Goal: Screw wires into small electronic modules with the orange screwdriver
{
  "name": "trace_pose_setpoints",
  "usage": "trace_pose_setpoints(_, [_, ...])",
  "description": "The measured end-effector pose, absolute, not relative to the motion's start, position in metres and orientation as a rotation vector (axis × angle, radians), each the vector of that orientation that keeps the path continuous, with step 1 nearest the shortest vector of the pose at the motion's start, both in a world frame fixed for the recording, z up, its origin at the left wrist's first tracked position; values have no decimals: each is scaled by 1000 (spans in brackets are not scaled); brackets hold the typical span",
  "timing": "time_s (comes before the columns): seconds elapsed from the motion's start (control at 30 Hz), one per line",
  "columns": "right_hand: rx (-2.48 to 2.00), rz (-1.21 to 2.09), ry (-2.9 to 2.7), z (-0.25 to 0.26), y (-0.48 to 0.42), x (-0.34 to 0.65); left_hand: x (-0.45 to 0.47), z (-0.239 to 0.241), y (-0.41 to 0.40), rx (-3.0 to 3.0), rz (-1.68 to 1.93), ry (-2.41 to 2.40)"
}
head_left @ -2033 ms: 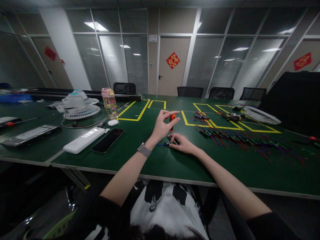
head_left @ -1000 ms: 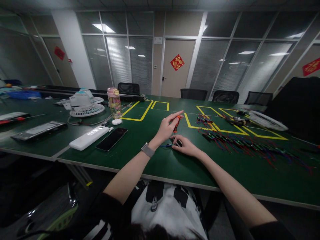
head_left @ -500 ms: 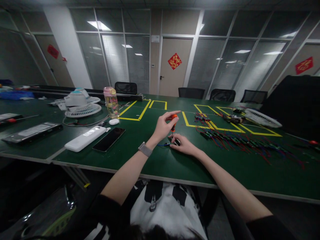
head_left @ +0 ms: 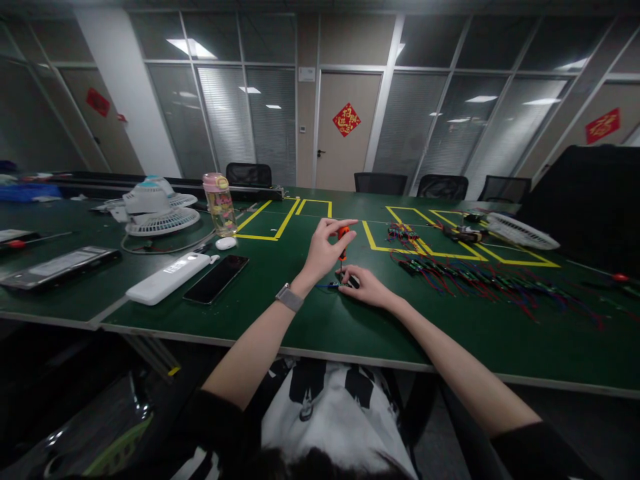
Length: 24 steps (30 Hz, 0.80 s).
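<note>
My left hand [head_left: 326,248], with a watch [head_left: 289,297] on its wrist, grips the orange and black handle of a screwdriver [head_left: 343,233] between thumb and fingers. The screwdriver stands upright, its shaft pointing down at a small circuit board [head_left: 336,285] on the green table [head_left: 300,327]. My right hand [head_left: 367,288] rests low on the table, its fingers closed on the board's right side. A blue wire runs out from the board to the left. Fingers partly cover the board and the screwdriver's tip.
To the right lie several wired circuit boards [head_left: 480,277] and a white fan part [head_left: 520,231]. On the left are a phone [head_left: 217,279], a white power bank [head_left: 167,279], an earbud case [head_left: 226,243], a bottle [head_left: 219,205] and white fans [head_left: 163,220]. Yellow tape [head_left: 257,237] marks the table.
The whole view has shifted slightly. Both hands keep nearly the same place, with the screwdriver still upright over the circuit board.
</note>
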State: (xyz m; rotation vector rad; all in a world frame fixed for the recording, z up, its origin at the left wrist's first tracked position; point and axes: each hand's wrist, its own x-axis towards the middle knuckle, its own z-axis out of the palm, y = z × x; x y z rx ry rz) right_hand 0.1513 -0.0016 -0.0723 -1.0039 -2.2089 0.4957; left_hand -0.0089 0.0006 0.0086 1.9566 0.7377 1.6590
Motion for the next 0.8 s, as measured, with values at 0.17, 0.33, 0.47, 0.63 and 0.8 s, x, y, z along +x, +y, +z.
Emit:
trace_pose_setpoints(0.17, [-994,489,-2199,-75,0,152,-8,9,-1,1899,1517,621])
trace_pose_setpoints(0.33, [-1014,501,-2205,-73,0,151,-8,7,-2,2026,1666,768])
trace_pose_setpoints(0.47, [-1006,498,-2211,-72,-1,151,-7,8,-3,1990,1536,637])
trace_pose_setpoints(0.63, [-1010,515,-2198,-73,-1,152,-6,6,-2,1999,1598,668])
trace_pose_setpoints(0.8, [-998,526,-2202,-72,-1,152,-7,5,-1,2042,1592,706])
